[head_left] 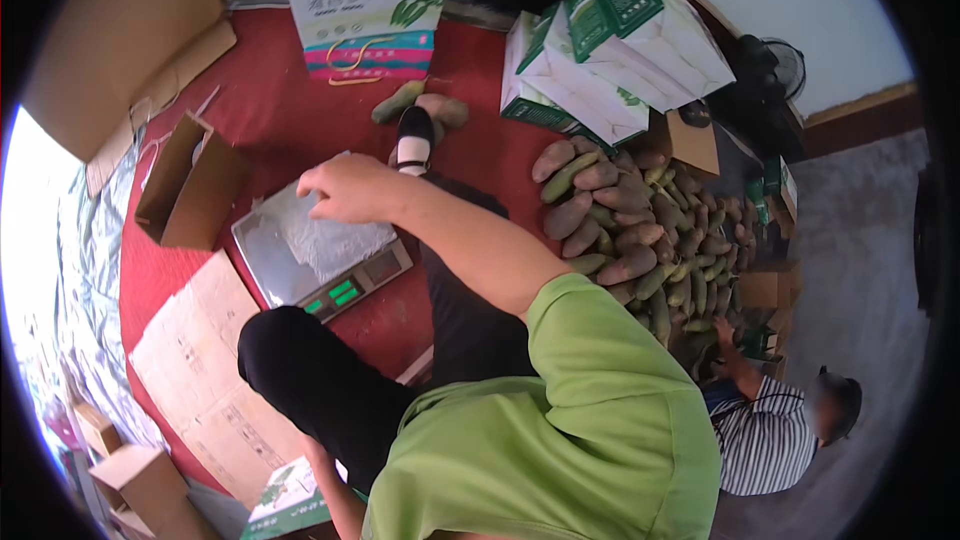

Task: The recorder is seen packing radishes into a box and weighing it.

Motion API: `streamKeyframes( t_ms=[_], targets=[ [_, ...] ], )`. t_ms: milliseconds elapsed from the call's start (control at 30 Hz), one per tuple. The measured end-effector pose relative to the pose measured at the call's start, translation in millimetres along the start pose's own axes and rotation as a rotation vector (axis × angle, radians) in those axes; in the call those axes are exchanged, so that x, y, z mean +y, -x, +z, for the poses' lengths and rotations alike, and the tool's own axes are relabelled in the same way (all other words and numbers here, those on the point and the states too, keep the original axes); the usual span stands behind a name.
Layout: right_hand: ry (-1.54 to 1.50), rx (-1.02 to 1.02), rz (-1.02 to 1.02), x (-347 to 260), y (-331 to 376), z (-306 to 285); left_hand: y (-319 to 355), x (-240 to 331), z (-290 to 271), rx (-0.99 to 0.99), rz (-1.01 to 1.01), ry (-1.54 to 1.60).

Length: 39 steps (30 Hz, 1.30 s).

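A red floor covering [270,50] gives way to bare grey flooring [865,210] on the right, while a pale wall [775,0] with brown skirting [862,122] stands upper right and white light [38,200] glares at left.

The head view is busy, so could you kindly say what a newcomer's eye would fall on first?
Probably the large heap of vegetables, right of centre. Next might come the scale, left of centre, with its green-lit display and the right hand above it. White-and-green cartons at upper right also stand out.
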State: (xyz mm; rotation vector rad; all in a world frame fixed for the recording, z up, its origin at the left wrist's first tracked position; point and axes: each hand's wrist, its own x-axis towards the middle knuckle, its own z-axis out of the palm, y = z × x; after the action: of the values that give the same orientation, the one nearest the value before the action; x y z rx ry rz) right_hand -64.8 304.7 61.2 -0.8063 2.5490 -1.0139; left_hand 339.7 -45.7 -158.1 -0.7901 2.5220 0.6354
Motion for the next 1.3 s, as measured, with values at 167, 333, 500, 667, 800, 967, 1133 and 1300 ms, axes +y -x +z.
streamKeyframes(
  t_ms=[167,333,500,667,800,967,1133,1300],
  targets=[
    [-0.185,0.152,0.043,8,14,-35,-31,111,-102,0.373,0.156,0.451],
    [-0.141,0.459,0.079,46,18,-92,-19,247,-189,0.492,0.507,0.668],
    [0.446,0.789,0.238,134,56,-193,-7,351,-202,0.54,0.782,0.496],
    [0.894,1.014,0.662,192,123,-296,-33,385,-160,0.338,0.864,0.501],
    [0.915,0.984,0.879,215,158,-332,-52,370,-138,0.359,0.85,0.37],
    [0.814,0.913,0.959,269,199,-349,-57,377,-127,0.273,0.837,0.288],
    [0.867,0.861,0.874,270,174,-329,-55,386,-120,0.227,0.823,0.2],
    [0.895,0.796,0.764,252,132,-319,-57,389,-117,0.197,0.834,0.159]
  ],
)
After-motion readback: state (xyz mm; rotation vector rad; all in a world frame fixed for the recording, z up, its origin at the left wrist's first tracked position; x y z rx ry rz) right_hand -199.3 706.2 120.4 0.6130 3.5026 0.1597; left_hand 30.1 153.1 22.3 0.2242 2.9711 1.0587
